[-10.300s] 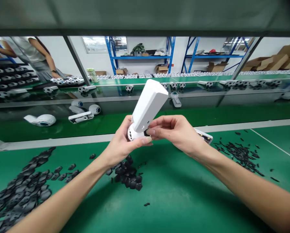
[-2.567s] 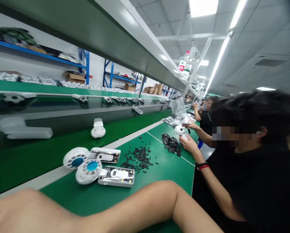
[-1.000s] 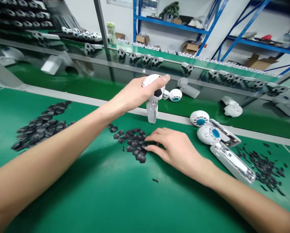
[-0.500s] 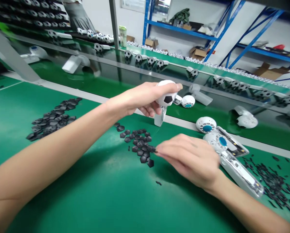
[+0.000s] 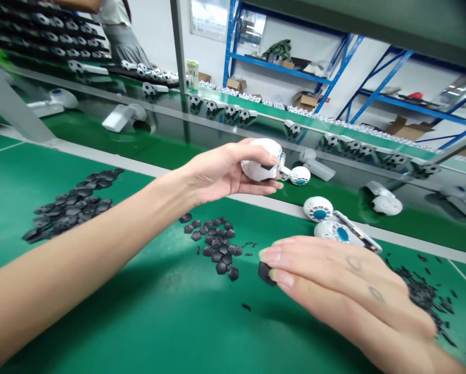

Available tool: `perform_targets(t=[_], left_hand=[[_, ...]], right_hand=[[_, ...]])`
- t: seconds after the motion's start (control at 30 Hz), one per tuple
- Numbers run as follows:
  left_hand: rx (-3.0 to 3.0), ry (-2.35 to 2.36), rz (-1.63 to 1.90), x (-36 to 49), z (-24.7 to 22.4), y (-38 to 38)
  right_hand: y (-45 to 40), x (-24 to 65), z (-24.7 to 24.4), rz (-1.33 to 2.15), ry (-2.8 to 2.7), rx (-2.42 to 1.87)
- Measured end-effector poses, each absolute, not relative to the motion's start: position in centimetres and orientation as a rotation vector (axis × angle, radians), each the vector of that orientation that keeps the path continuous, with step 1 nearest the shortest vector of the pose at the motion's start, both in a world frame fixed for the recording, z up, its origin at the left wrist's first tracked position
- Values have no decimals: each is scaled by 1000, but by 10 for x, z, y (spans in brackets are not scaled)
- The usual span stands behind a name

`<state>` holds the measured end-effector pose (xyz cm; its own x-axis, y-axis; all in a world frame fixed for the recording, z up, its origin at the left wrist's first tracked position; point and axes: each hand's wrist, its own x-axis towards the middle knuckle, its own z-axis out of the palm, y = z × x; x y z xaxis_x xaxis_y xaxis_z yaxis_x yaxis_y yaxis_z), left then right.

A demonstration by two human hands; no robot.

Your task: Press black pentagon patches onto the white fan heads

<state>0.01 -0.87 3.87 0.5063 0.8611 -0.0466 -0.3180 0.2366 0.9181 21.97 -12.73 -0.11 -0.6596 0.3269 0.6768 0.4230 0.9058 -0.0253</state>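
My left hand (image 5: 221, 174) is closed round a white, ball-shaped fan head (image 5: 256, 172) with soccer-ball patches, held above the table's far edge. The thumb lies across its top; the palm hides part of it. Nearer to me, my right hand (image 5: 345, 291) pinches a black pentagonal piece (image 5: 264, 272) between its fingertips. A cluster of similar black pentagons (image 5: 221, 254) lies on the green table to the left of that hand. Beyond the right hand rest two white fans (image 5: 317, 209) with blue centres, partly covered by the hand.
A larger heap of black pentagons (image 5: 71, 205) lies at the left, and thin black slivers (image 5: 423, 291) at the right. Past the table's pale edge runs a green conveyor (image 5: 170, 150) carrying white fans. A metal post (image 5: 178, 47) stands beyond. A person (image 5: 119, 31) stands at the back left.
My right hand has moved from the pentagon cluster towards me and right, with a black pentagon in its fingers. My left hand has turned the fan. Several slivers now show beside the cluster.
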Motion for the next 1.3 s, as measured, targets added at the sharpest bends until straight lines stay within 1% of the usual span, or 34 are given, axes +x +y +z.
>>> perform_targets(t=[0.07, 0.17, 0.3, 0.37, 0.43, 0.5, 0.6, 0.67, 0.83, 1.07, 1.3], left_hand=[[970, 645, 943, 3, 38, -9], [931, 674, 993, 7, 35, -12], [1023, 652, 1020, 13, 30, -20], [1095, 618, 1049, 14, 29, -25], [1155, 612, 1088, 15, 29, -28], [1187, 638, 1139, 15, 30, -29], [1184, 682, 1188, 13, 31, -28], [1167, 700, 1187, 13, 31, -28], [1162, 704, 1130, 14, 28, -27], [1188, 705, 1090, 18, 27, -27], [1215, 784, 1087, 18, 27, -28]], right_hand=[[-120, 216, 5, -158, -2262, -476], [-112, 213, 13, -159, -2208, -550], [-101, 216, 19, -286, -2064, -619], [-95, 222, 21, -264, -2077, -679], [-88, 229, 21, -90, -2213, -871], [-80, 234, 18, 68, -2367, -1211], [-70, 234, 6, 24, -2574, -1708], [-64, 229, -5, -18, -2694, -1841], [-57, 218, -22, -21, -2760, -1775], [-58, 206, -27, -75, -2824, -1596], [-51, 191, -45, -19, -2751, -1424]])
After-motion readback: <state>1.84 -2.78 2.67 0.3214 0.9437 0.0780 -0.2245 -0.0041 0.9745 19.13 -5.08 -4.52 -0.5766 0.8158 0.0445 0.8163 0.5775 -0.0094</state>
